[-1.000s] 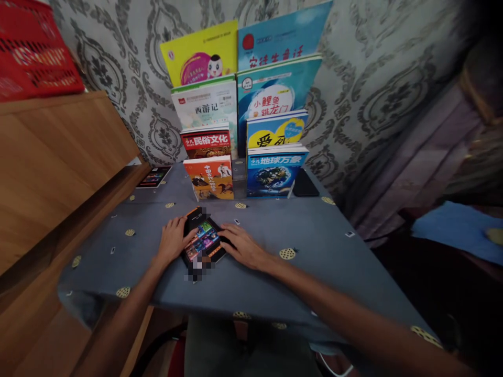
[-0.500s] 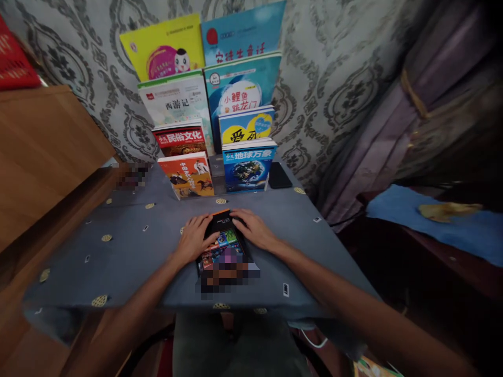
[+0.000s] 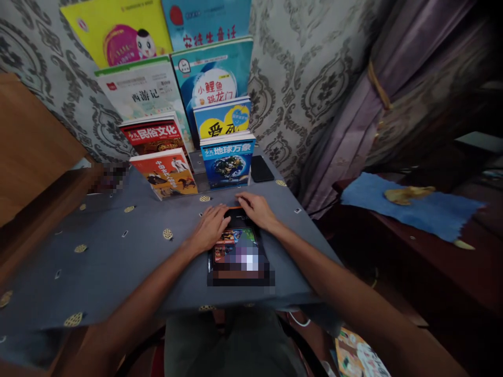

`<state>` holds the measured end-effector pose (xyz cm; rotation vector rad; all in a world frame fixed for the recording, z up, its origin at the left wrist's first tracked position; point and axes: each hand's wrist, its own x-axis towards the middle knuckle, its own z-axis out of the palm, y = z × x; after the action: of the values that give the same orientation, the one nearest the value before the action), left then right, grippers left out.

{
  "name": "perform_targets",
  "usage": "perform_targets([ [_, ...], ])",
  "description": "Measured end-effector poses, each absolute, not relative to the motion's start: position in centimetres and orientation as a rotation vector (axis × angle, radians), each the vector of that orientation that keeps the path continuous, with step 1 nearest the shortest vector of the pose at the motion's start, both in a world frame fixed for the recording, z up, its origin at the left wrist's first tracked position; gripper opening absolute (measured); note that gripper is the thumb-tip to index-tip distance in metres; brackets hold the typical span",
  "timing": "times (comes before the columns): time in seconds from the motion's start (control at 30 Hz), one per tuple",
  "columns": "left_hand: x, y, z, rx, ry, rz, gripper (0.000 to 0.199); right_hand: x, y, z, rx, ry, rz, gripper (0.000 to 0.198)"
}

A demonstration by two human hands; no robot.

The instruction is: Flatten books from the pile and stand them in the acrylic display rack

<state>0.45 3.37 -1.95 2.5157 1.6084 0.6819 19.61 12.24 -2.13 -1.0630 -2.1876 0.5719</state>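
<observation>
A black glossy book (image 3: 238, 219) lies on the cloth-covered table (image 3: 129, 272) in front of me. Small coloured pictures fill the middle of its cover, and its lower part is blurred out by blocks. My left hand (image 3: 210, 228) rests flat over the book's upper left edge, fingers stretched out and pointing away from me. My right hand (image 3: 257, 210) is at the upper right corner, its fingers reaching left past the book's top edge, slightly bent. Neither hand is wrapped round the book.
Behind the book stand picture books in two tiered columns, with an orange book (image 3: 167, 175) and a blue globe book (image 3: 228, 165) in front. A dark phone (image 3: 261, 168) lies beside them. At the right, a blue cloth (image 3: 361, 196) lies on a dark red surface; a wooden cabinet (image 3: 35, 146) stands left.
The view has swung to the right, so the standing books appear further left. My right hand has shifted from the book's right side to its top right corner, fingers drawn closer together.
</observation>
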Motion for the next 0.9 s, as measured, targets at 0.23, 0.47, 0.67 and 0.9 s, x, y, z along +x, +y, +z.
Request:
perform_targets([
  [0.23,1.4,4.3,-1.9,2.404,1.647,0.832,0.038,20.0,12.0,-1.7,-1.106,-2.295,0.466,0.031],
  [0.47,-2.6,4.7,-2.2,2.068,1.594,1.078,0.035,19.4,11.2,-1.7,-1.077,-2.348,0.432,0.029],
  [0.67,-3.5,4.8,-2.6,2.148,1.605,1.007,0.039,19.0,11.2,-2.5,-0.93,-2.364,0.465,0.029],
  [0.9,-3.4,4.8,-2.6,2.166,1.626,0.985,0.042,18.8,12.0,-3.1,-0.844,-2.412,0.43,0.03],
])
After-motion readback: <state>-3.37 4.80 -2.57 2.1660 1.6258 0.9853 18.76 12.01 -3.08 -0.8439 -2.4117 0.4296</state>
